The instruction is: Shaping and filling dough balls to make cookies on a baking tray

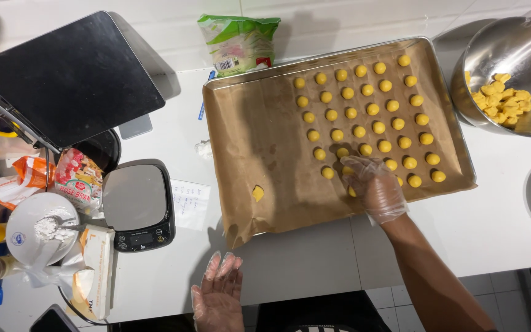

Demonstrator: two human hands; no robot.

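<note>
Small yellow dough balls sit in neat rows on brown baking paper that lines a metal tray. The tray lies on the white counter, toward the right. The right hand, in a thin clear glove, rests over the front rows of balls. Its fingers are bent down onto them, but I cannot tell if they pinch one, because the hand covers what is under it. One flat yellow piece lies alone on the paper, well apart from the rows.

The left hand, gloved too, is flat and open near the front edge of the counter, and holds nothing.

A big metal bowl with yellow dough chunks stands just beside the tray's right corner. A green bag lies behind the tray. To the left are a small kitchen scale, a paper note and a white bowl of flour.
</note>
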